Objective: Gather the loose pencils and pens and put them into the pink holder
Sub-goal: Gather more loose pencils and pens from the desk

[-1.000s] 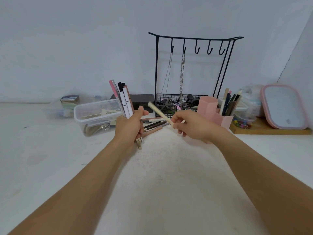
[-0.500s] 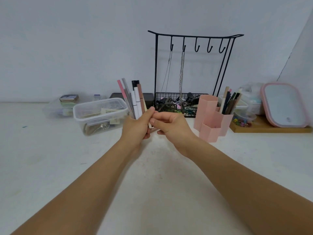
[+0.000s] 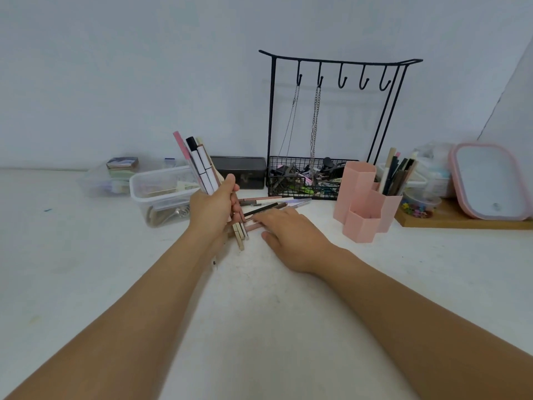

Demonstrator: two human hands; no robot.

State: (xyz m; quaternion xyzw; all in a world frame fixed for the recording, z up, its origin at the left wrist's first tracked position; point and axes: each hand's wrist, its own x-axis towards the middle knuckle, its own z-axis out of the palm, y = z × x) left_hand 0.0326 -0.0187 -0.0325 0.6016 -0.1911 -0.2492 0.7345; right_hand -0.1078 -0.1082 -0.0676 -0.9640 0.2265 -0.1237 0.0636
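My left hand grips a bundle of pens and pencils, tips pointing up and left, lower ends sticking out below my fist. My right hand lies low on the white table with fingers stretched out over several loose pens between my hands; its fingertips touch a pink one. The pink holder, made of hexagonal tubes, stands to the right of my right hand. Its back tube holds several upright pens; the front tubes look empty.
A clear plastic box and a dark case sit behind my left hand. A black hook rack with a wire basket of clips stands at the back. A pink-rimmed container rests on a wooden board at right.
My right hand passed the cream pencil into the left-hand bundle, then dropped to the table onto the loose pens. The left hand has stayed up with the bundle.
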